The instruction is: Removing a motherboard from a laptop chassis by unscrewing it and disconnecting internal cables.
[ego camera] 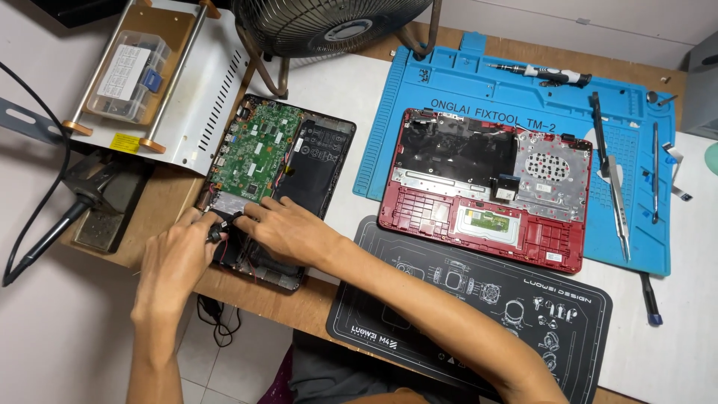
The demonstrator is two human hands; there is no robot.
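An opened black laptop base lies at the table's left edge, showing a green circuit board and a flat black battery. Both my hands work at its near end. My left hand pinches a small black part with a thin cable at the base's lower left corner. My right hand rests on the base just to the right, fingertips meeting the same small part. What lies under the hands is hidden.
A red laptop shell lies on a blue repair mat with a screwdriver, tweezers and thin tools. A black printed mat is in front. A fan, white metal box and soldering-iron stand stand at left.
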